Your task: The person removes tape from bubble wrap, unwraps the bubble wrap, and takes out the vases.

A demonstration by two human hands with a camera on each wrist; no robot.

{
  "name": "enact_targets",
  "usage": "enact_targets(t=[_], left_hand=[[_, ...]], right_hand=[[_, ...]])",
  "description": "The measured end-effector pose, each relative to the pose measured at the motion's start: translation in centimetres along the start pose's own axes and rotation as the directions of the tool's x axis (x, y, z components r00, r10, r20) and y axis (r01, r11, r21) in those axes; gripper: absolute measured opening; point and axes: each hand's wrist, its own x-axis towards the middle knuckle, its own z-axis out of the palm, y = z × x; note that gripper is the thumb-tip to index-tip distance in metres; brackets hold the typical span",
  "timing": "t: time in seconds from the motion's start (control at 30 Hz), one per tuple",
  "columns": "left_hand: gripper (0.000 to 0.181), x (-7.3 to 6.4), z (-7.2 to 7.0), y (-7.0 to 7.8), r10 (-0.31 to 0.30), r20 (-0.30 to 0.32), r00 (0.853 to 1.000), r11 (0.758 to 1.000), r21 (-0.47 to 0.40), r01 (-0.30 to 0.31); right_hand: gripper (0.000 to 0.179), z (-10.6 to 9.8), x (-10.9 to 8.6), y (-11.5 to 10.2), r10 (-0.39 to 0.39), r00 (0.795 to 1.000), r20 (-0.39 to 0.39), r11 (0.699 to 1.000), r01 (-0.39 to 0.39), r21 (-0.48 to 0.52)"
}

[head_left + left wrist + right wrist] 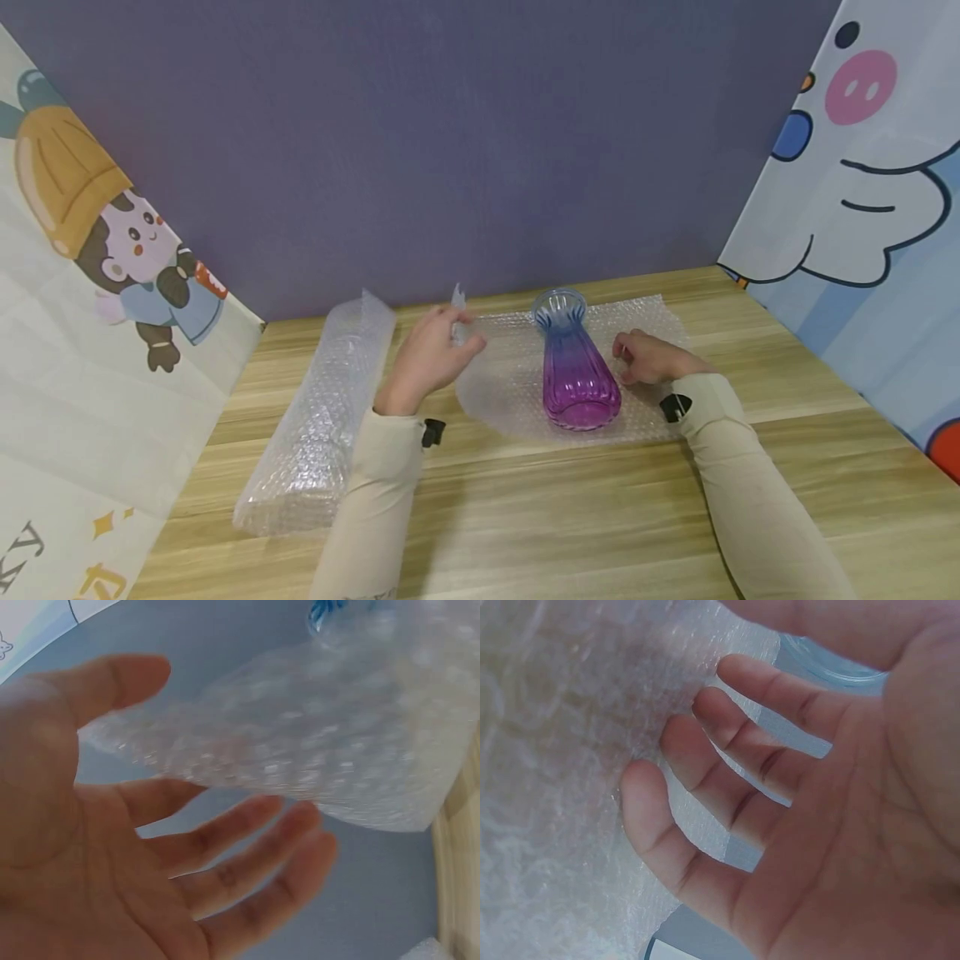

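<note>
A ribbed glass vase (577, 367), blue at the mouth and purple-pink at the base, lies on a flat sheet of bubble wrap (502, 387) with its mouth toward the back wall. My left hand (435, 354) is at the sheet's left side, where an edge stands raised. In the left wrist view this bubble wrap (300, 735) passes between the spread thumb and relaxed fingers (255, 877), right at the fingertips. To the right of the vase is my right hand (648, 357), fingers loosely bent over the bubble wrap (555, 787), gripping nothing visible.
A folded length of bubble wrap (315, 433) lies on the wooden table (555, 517), left of my left forearm. Behind the table rises a purple-grey wall (465, 150). Cartoon-printed panels flank both sides, one on the left (45, 358) and one on the right (862, 317).
</note>
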Motion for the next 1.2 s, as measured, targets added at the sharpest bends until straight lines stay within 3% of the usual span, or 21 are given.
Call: enact_targets(t=[0.13,0.37,0.6,0.8,0.93,1.2], left_hand=[[0.060,-0.2,-0.4,-0.3,-0.035,0.066,0.997,0.999,0.010,0.035],[0.058,-0.5,-1.3,-0.7,-0.065,0.126,0.990,0.996,0.062,0.058],[0.049,-1.0,-2.4,-1.4,-0.141,0.225,0.964,0.982,0.155,0.108],[0.052,-1.1,-2.9,-2.5,-0.191,0.286,0.939,0.971,0.197,0.138],[0.050,-1.3,-3.4,-2.7,-0.230,0.284,0.931,0.957,0.240,0.164],[0.060,-1.8,-4.0,-2.2,-0.222,0.205,0.953,0.957,0.232,0.173]], right_hand=[[0.037,0.1,0.0,0.1,-0.009,1.000,-0.006,1.000,0.009,-0.005],[0.038,0.2,0.1,0.3,-0.014,1.000,-0.009,1.000,0.014,-0.004],[0.038,0.2,0.2,0.4,-0.002,1.000,-0.008,1.000,0.002,-0.001],[0.038,0.1,0.2,0.3,-0.004,1.000,-0.003,1.000,0.004,0.000],[0.038,0.1,0.1,0.2,0.000,1.000,-0.001,1.000,0.000,0.006],[0.038,0.0,0.0,0.1,-0.001,1.000,-0.008,1.000,0.001,0.013]])
